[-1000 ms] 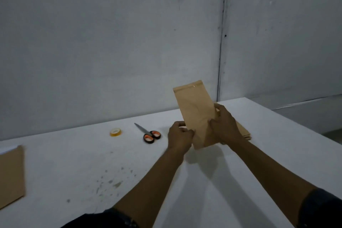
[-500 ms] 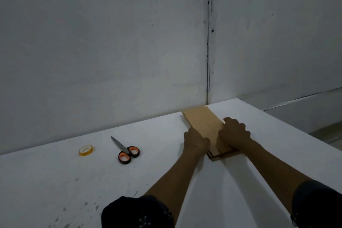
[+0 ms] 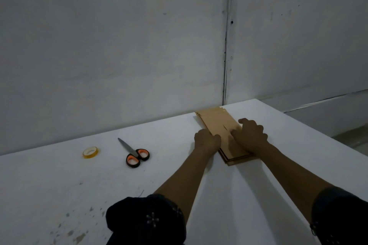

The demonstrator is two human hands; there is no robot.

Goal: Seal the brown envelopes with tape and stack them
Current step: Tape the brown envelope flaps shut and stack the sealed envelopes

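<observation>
Brown envelope stack (image 3: 217,123) | left hand (image 3: 207,141) beside | right hand (image 3: 250,135) atop

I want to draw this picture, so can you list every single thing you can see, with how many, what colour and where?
brown envelopes: a stack, exact count hard to tell, brown, lying flat at the far right of the table
scissors: one, grey blades with black and orange handles, on the table left of the stack
tape roll: one, yellowish, left of the scissors
table: one, white, with some dark specks near the front left
wall: grey, behind the table
sleeves: two, dark, at the bottom edge
left hand: at the stack's left edge
right hand: resting on top of the stack
</observation>
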